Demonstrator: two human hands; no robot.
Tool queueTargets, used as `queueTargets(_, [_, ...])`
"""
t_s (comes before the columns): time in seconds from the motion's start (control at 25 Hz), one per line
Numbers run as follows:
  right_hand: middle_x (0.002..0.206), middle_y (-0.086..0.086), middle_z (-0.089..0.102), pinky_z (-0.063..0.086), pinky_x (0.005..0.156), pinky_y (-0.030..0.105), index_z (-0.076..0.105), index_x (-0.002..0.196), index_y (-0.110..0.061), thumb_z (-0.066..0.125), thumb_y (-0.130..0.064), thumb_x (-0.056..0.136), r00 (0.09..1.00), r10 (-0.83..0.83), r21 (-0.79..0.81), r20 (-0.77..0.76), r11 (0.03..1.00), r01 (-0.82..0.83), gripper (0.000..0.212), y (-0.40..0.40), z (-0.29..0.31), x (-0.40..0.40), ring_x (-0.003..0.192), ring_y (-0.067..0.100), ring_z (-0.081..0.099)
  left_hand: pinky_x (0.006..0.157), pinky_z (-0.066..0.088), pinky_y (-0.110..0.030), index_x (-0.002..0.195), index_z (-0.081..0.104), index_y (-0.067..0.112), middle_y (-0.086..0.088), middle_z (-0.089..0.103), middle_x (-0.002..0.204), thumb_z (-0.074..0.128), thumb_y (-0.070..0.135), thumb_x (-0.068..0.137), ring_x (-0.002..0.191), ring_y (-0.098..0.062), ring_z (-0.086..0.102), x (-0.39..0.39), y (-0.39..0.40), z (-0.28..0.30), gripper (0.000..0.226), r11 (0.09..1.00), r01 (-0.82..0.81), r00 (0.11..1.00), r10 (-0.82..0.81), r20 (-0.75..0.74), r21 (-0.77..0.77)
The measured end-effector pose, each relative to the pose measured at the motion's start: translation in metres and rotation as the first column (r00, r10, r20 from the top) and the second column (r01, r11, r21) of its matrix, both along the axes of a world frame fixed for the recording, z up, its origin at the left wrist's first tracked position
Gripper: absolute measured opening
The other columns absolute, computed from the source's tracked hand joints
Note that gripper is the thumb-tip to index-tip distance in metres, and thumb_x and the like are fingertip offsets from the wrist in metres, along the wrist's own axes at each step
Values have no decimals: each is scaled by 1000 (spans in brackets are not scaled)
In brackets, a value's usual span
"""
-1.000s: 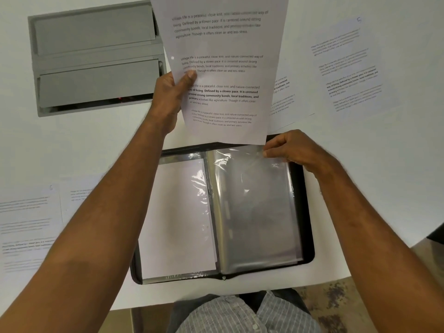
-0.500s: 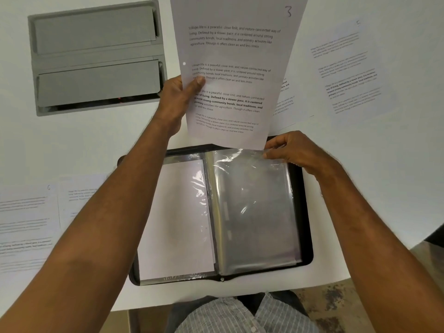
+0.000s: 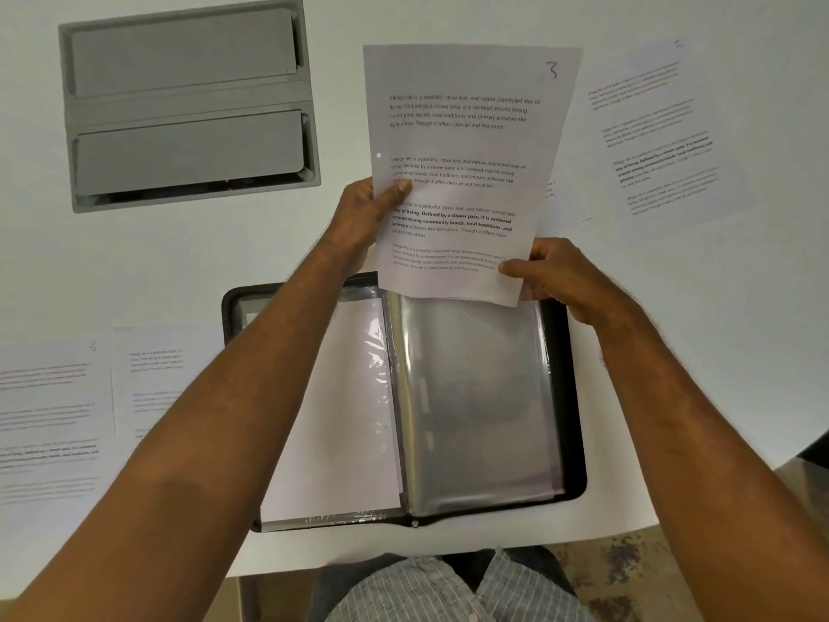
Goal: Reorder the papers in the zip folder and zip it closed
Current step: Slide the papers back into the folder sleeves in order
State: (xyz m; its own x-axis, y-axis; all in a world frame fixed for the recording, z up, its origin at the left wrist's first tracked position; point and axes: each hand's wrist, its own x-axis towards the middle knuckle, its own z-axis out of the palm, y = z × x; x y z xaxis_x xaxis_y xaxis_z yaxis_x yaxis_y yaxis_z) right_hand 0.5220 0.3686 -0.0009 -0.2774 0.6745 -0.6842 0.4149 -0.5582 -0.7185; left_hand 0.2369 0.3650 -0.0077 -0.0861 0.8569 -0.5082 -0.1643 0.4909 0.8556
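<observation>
A black zip folder (image 3: 572, 397) lies open on the white table in front of me. Its left sleeve holds a blank-looking sheet (image 3: 345, 410); the right clear sleeve (image 3: 475, 397) looks empty. A printed sheet marked "3" (image 3: 462, 127) is held upright above the folder's top edge, its bottom edge at the right sleeve's opening. My left hand (image 3: 363, 213) pinches the sheet's left edge with the thumb on the front. My right hand (image 3: 556, 271) pinches its lower right corner.
A grey two-slot tray (image 3: 188, 105) is at the back left. Loose printed sheets lie on the table: one marked "5" (image 3: 650, 136) at the back right, one partly hidden behind the held sheet, and two (image 3: 58, 419) at the left, one marked "6".
The sheet came down toward the folder. My right hand left the top edge of the clear sleeve and took hold of the sheet's lower right corner.
</observation>
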Motion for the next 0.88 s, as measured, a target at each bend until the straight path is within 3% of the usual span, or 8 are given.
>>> queueTargets(0.12, [113, -11, 74, 61, 71, 26, 67, 118, -30, 77, -22, 93, 998, -49, 11, -46, 999, 49, 28, 3, 2, -5, 97, 12, 74, 83, 60, -35, 125, 67, 9, -9, 76, 114, 65, 25, 100, 104, -26, 74, 10, -7, -8, 29, 999, -30, 997, 32, 66, -40])
queueTargets(0.32, [115, -4, 73, 60, 66, 22, 65, 129, -22, 75, -20, 95, 999, -51, 62, -19, 997, 52, 36, 8, -6, -6, 92, 9, 74, 83, 60, -36, 120, 68, 12, -8, 77, 112, 64, 22, 101, 102, -26, 74, 23, -16, -17, 22, 996, -62, 987, 70, 142, -60])
queueTargets(0.44, [119, 0, 72, 62, 69, 28, 64, 132, -19, 73, -20, 96, 998, -54, 79, 15, 995, 52, 38, 10, -13, -4, 98, 13, 72, 79, 60, -33, 120, 68, 9, -7, 78, 107, 64, 22, 101, 97, -25, 76, 25, -15, -15, 24, 996, -90, 992, 92, 87, -29])
queueTargets(0.56, [118, -3, 73, 64, 76, 36, 64, 132, -19, 75, -24, 95, 995, -97, 98, -1, 990, 96, 39, 13, -18, -1, 99, 15, 74, 84, 60, -32, 132, 62, 9, -3, 74, 116, 66, 25, 100, 98, -18, 73, 21, -8, -16, 36, 997, -65, 988, 70, -136, 34])
queueTargets(0.6, [117, -4, 74, 64, 78, 37, 65, 131, -20, 75, -24, 95, 994, -111, 96, -13, 989, 111, 38, 14, -19, 0, 99, 14, 75, 89, 58, -31, 136, 58, 14, 1, 68, 123, 67, 30, 99, 103, -14, 69, 20, -7, -17, 42, 997, -58, 951, 72, -302, 57])
queueTargets(0.68, [115, -6, 75, 64, 79, 39, 66, 127, -24, 76, -23, 94, 991, -129, 84, -30, 988, 131, 35, 16, -22, 1, 99, 14, 75, 97, 52, -31, 136, 55, 22, 7, 59, 124, 67, 35, 97, 111, -13, 58, 18, -17, -19, 43, 986, -88, 786, 157, -598, 143])
queueTargets(0.76, [112, -8, 77, 64, 80, 42, 67, 122, -28, 77, -24, 93, 987, -153, 62, -40, 986, 155, 30, 17, -27, 1, 99, 13, 75, 95, 50, -37, 124, 61, 20, 7, 58, 115, 63, 34, 98, 107, -13, 54, 24, -37, -19, 29, 966, -43, 674, 217, -706, 256])
queueTargets(0.88, [111, -9, 77, 64, 77, 40, 67, 119, -30, 76, -23, 93, 983, -173, 44, -65, 983, 176, 29, 17, -32, -1, 100, 13, 75, 89, 50, -45, 111, 67, 23, 8, 64, 107, 60, 35, 99, 101, -14, 55, 45, -71, -20, 18, 950, 230, 645, 14, -764, 211])
